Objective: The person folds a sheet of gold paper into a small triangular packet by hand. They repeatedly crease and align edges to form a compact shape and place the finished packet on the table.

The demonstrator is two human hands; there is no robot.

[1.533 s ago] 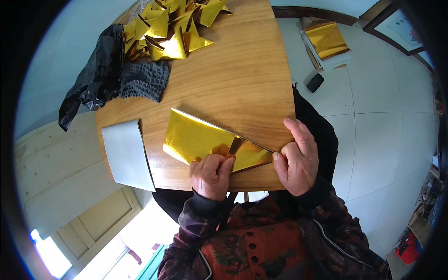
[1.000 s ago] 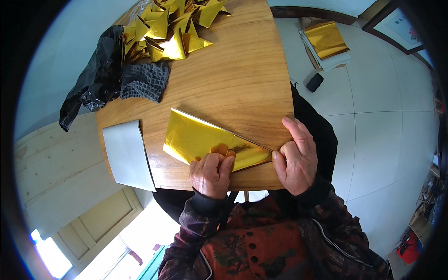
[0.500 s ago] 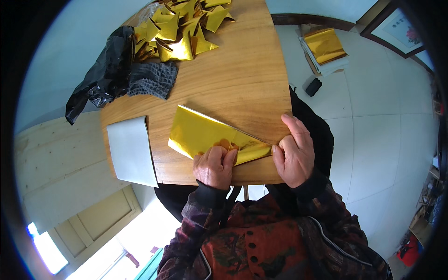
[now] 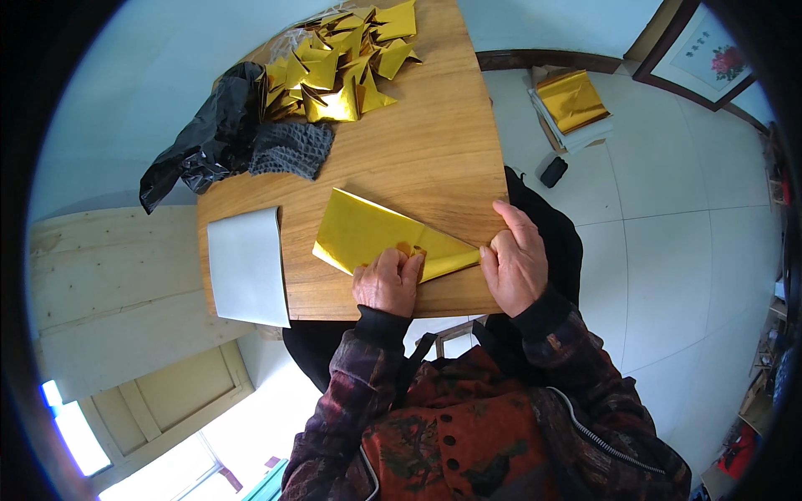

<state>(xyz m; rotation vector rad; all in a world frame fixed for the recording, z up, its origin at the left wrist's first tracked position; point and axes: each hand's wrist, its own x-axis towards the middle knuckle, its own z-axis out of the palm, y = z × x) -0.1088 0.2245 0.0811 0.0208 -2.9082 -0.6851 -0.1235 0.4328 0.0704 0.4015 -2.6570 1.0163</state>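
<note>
A sheet of gold foil paper (image 4: 368, 230) lies at the near side of the wooden table, with its right end folded to a narrow point. My left hand (image 4: 386, 282) is closed, its curled fingers and thumb gripping the paper's near edge around the middle. At the pointed right tip, the thumb and curled fingers of my right hand (image 4: 516, 265) pinch the paper, while the index finger sticks out and away. To the left, apart from both hands, is a folded pale grey-white sheet (image 4: 246, 265) that overhangs the near table edge slightly.
Folded gold paper shapes (image 4: 334, 71) are heaped at the table's far end. Beside them are a black plastic bag (image 4: 217, 125) and a dark grey textured cloth (image 4: 292, 150). On the floor at right sit a gold-topped paper stack (image 4: 572, 102) and a small black case (image 4: 553, 172).
The whole view has shifted a little. Both hands keep their hold on the gold foil paper, and its folded right end looks slightly flatter.
</note>
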